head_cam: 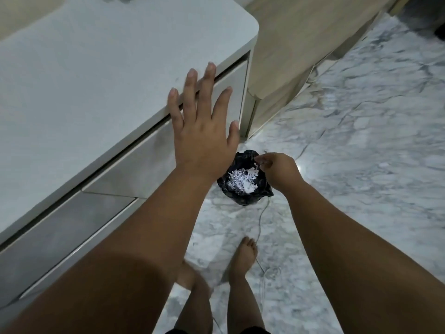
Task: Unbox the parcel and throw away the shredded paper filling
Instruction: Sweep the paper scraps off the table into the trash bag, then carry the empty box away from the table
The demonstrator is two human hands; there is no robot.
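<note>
Shredded paper is lying inside the black-lined bin on the marble floor. Left hand, fingers spread flat and holding nothing, is hovering at the bin's 11 o'clock, over the white cabinet edge. Right hand is curling at its 2 o'clock; whether it is pinching anything is unclear.

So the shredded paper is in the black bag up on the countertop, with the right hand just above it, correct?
Not quite. The head view shows the black bag with the shredded paper standing on the marble floor, beside the white drawer unit, not on its countertop. The right hand is just above the bag, as you said.
</note>
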